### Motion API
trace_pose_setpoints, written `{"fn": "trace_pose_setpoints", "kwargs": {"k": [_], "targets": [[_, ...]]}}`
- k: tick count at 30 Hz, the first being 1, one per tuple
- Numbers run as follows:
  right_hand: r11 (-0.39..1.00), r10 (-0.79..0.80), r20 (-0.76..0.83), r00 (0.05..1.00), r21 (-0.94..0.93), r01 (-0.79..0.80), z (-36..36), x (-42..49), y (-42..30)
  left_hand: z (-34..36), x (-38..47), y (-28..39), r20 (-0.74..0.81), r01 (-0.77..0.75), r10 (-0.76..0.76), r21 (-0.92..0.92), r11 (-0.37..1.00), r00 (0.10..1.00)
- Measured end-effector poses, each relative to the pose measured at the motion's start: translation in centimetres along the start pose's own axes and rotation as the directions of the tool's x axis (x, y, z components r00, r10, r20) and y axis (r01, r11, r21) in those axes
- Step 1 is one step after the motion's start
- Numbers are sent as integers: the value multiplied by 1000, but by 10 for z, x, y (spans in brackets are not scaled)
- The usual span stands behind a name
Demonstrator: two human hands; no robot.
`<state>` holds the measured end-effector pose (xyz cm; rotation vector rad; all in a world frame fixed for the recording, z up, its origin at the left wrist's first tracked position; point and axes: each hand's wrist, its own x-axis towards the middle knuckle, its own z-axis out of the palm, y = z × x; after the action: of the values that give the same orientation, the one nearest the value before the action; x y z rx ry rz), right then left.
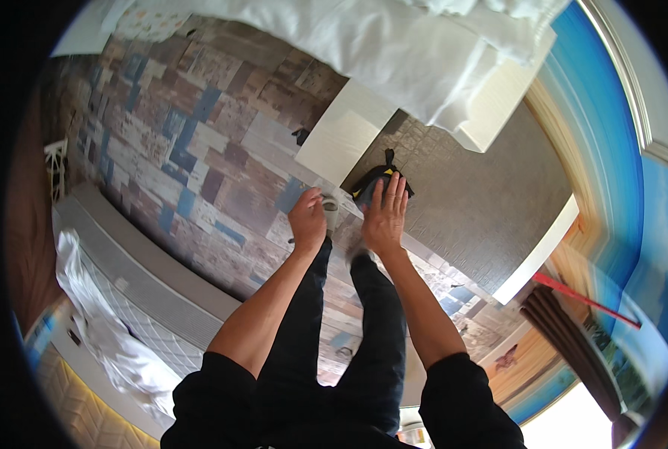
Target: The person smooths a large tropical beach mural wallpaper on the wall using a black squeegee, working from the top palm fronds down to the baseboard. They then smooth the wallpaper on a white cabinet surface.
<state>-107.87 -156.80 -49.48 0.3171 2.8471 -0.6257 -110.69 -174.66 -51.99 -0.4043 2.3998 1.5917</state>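
Note:
My left hand [308, 220] hangs over the floor with its fingers curled in, and nothing shows in it. Just beside it is a light-coloured slipper [330, 209] on my foot. My right hand [386, 216] is stretched out palm down, fingers extended, over a black cloth item [367, 178] with yellow patches and a loop on top. The hand covers part of that item; whether it touches it cannot be told. The item lies at the near left corner of a brown, textured panel [480, 207].
White bedding [362, 33] hangs over a white furniture frame [348, 126] ahead. Patchwork wood-look flooring [227, 146] spreads left. A mattress [148, 280] with white cloth [109, 342] lies at lower left. A red bar [587, 300] and a brown curtain [570, 342] are at right.

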Motion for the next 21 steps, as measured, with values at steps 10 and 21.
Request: {"fn": "trace_pose_setpoints", "kwargs": {"k": [10, 21], "targets": [[828, -550, 44, 834, -107, 551, 39, 87, -42, 13, -23, -2, -99, 151, -151, -5, 989, 984], [801, -574, 80, 815, -149, 579, 35, 89, -38, 0, -18, -8, -138, 294, -285, 51, 954, 948]]}}
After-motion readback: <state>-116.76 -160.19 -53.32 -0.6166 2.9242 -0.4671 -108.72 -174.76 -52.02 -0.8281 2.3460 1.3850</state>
